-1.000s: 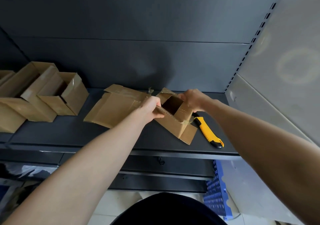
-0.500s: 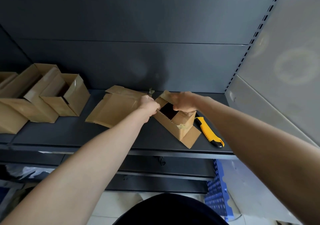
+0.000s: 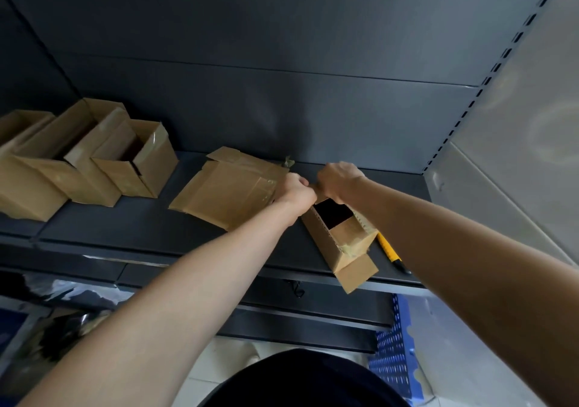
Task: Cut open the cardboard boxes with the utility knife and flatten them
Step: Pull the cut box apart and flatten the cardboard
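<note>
Within the last second the left hand (image 3: 297, 191) and right hand (image 3: 340, 181) had drawn together, fingers curled on the far rim of the box (image 3: 343, 251); it had squeezed narrower on the shelf (image 3: 125, 224), apparently starting to flatten; the utility knife (image 3: 387, 249) lay beside it

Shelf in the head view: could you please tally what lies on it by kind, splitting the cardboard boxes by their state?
Upright boxes at the left: 3 (the leftmost is cut off by the frame edge)
Cut-open box, not yet flat: 1
Flattened box: 1
Utility knife: 1
Total: 6
</note>
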